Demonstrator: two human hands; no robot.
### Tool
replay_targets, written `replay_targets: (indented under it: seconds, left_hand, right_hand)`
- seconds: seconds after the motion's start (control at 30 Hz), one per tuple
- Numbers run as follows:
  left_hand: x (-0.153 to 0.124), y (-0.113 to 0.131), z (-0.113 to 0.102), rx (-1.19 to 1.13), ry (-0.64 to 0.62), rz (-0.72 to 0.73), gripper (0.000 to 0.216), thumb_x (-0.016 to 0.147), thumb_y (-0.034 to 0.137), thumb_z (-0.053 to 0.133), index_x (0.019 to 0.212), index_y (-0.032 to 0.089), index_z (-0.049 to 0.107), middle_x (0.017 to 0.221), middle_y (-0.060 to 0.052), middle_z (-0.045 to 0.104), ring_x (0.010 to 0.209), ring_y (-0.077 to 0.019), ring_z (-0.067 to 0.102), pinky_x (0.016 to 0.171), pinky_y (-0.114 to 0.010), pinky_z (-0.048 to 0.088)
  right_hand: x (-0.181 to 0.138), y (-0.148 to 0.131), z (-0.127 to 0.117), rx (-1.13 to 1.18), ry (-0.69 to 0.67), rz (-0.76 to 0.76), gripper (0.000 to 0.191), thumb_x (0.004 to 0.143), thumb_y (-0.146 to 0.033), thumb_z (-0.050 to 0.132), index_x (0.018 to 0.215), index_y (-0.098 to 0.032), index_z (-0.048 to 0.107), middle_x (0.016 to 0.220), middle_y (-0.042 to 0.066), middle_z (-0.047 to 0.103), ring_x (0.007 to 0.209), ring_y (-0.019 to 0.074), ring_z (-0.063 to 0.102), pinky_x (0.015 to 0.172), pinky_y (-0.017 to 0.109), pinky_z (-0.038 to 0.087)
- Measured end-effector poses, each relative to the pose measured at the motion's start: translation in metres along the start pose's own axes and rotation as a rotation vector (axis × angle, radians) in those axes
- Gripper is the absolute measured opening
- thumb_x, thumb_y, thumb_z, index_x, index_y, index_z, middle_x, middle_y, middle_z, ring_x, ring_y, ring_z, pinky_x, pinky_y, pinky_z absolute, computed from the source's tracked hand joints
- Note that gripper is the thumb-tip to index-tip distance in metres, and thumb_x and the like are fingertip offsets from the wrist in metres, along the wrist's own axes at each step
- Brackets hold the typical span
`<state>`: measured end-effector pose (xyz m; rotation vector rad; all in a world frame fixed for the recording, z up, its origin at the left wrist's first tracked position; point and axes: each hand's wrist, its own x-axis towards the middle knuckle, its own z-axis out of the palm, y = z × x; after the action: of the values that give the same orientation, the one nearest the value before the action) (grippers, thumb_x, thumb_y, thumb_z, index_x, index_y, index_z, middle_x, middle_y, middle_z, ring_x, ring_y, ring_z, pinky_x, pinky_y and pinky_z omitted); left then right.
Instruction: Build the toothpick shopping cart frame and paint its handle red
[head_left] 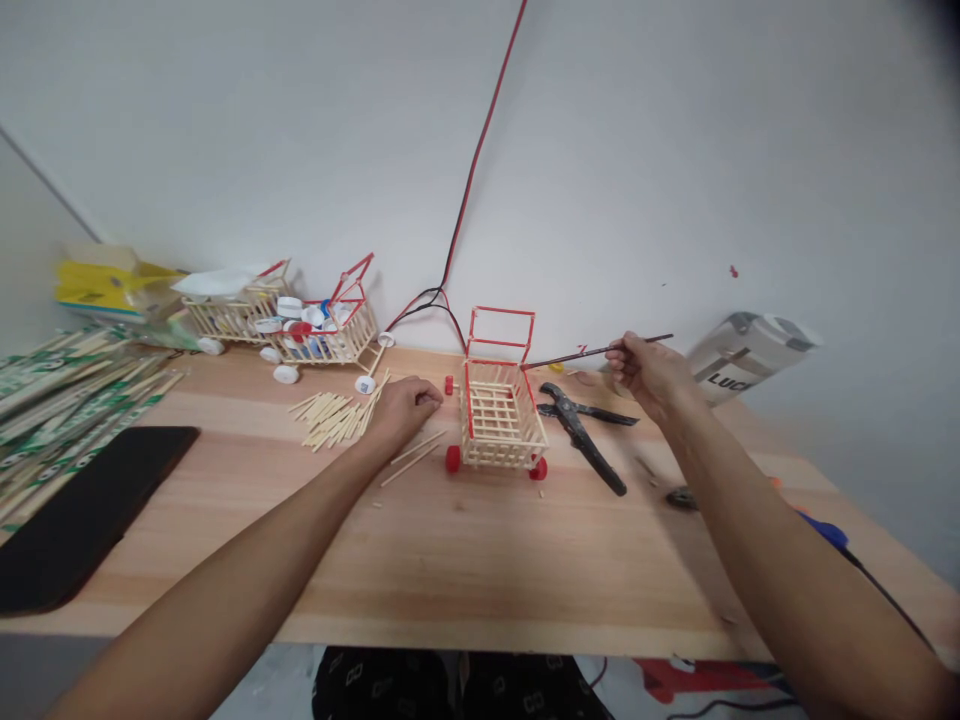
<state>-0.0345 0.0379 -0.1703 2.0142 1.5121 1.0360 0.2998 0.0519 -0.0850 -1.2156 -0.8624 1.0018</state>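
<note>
In the middle of the table stands a small shopping cart [501,420] made of thin wooden sticks, with red wheels and a red-painted handle and rim edges. My right hand [643,368] pinches a thin paintbrush [581,353], whose tip touches or nearly touches the cart's upper right corner, by the handle base. To the cart's left, my left hand [409,408] rests on the table with its fingers curled and nothing visible in them. A pile of short wooden sticks [334,418] lies beside this hand, and a few loose sticks [412,460] lie below it.
Black-handled pliers [581,430] lie right of the cart. Two similar carts stand at the back left, one filled with bottle caps [319,325]. Wrapped sticks [67,400] and a black mat [90,520] occupy the left side. A paper bag [754,355] leans at right.
</note>
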Motion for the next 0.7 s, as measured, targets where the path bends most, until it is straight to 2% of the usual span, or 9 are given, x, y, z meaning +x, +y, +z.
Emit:
replay_targets:
  seconds: [0.27,0.4,0.53,0.7]
  left_hand:
    - [0.001,-0.002,0.0,0.001,-0.008,-0.003,0.012,0.074,0.013,0.061,0.077,0.017,0.072,0.08,-0.003,0.071,0.077,-0.0169,0.062,0.069,-0.027,0.043]
    - [0.001,-0.001,-0.001,0.01,-0.016,0.02,0.012,0.074,0.012,0.061,0.076,0.016,0.072,0.079,-0.003,0.071,0.075,-0.0164,0.061,0.069,-0.027,0.042]
    - [0.001,0.0,-0.001,0.016,-0.013,0.019,0.011,0.074,0.012,0.062,0.076,0.016,0.072,0.079,-0.003,0.071,0.074,-0.0165,0.061,0.069,-0.027,0.042]
    - [0.002,-0.003,0.001,0.022,-0.011,0.022,0.012,0.074,0.014,0.061,0.078,0.018,0.072,0.08,-0.003,0.071,0.077,-0.0174,0.063,0.071,-0.028,0.044]
  right_hand:
    - [-0.004,-0.004,-0.005,-0.008,0.057,-0.133,0.027,0.093,-0.021,0.054,0.068,-0.014,0.062,0.054,0.001,0.064,0.043,0.0059,0.057,0.038,0.012,0.045]
    - [-0.006,-0.001,-0.009,-0.015,-0.013,-0.061,0.03,0.094,-0.019,0.052,0.067,-0.013,0.062,0.052,0.001,0.062,0.041,0.0052,0.055,0.037,0.012,0.044]
    - [-0.008,0.001,-0.016,-0.007,0.027,-0.06,0.032,0.094,-0.016,0.048,0.065,-0.013,0.062,0.051,0.001,0.063,0.041,0.0052,0.054,0.036,0.012,0.044]
    - [-0.016,0.008,-0.021,0.048,-0.02,0.018,0.033,0.095,-0.016,0.046,0.067,-0.013,0.063,0.052,0.001,0.062,0.042,0.0054,0.055,0.037,0.012,0.045]
